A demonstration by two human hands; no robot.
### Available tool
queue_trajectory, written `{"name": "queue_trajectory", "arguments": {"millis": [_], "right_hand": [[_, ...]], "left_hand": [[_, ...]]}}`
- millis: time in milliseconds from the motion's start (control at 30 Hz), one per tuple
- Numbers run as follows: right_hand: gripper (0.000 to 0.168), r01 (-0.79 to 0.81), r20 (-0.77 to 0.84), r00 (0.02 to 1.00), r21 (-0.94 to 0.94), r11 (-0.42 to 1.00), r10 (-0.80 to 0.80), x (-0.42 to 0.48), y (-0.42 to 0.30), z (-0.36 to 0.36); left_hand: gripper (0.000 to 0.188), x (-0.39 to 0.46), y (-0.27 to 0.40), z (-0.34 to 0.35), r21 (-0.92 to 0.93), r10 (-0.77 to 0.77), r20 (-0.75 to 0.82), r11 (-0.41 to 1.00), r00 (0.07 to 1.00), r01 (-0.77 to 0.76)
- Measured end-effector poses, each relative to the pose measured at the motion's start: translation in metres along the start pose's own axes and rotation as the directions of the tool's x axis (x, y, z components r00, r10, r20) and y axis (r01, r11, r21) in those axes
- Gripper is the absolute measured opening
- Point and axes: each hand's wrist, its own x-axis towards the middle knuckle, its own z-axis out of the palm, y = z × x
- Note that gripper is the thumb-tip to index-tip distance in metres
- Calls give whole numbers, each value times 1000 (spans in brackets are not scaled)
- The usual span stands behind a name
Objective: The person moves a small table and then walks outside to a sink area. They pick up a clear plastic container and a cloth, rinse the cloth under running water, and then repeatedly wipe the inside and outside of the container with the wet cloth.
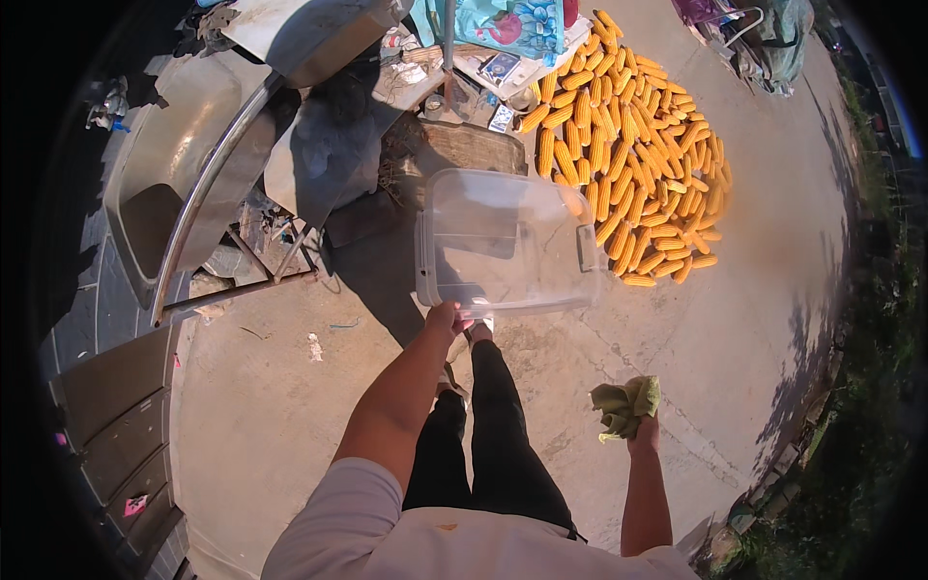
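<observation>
My left hand (448, 319) grips the near edge of a clear plastic storage box lid or shallow bin (500, 239), held out in front of my legs. The concrete ground shows through the plastic, and I cannot tell how deep it is. Out to the right, my right hand (644, 433) is closed around a crumpled olive-green cloth (627, 406). Just beyond the clear plastic piece lies a broad heap of yellow corn cobs (638, 159), and its far right corner overlaps some of them in the picture.
A metal sink basin (174, 159) and a bent metal pipe frame (206, 181) stand at the left. Behind are a wooden board (471, 145), a blue printed bag (500, 29) and assorted clutter. Plants (855, 449) border the concrete (275, 420) at right.
</observation>
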Motion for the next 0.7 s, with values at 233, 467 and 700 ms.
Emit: {"name": "queue_trajectory", "arguments": {"millis": [233,467,700], "right_hand": [[45,-160,-22,987,-75,984,159,43,88,21],[43,-149,65,985,-169,974,162,85,43,85],[43,-138,411,893,-143,980,186,80,-22,192]], "left_hand": [[22,135,40,-2,160,5,165,987,986,-32],[19,182,69,0,141,-23,109,990,994,8],[69,115,63,-10,-109,43,-66,993,997,-50]]}}
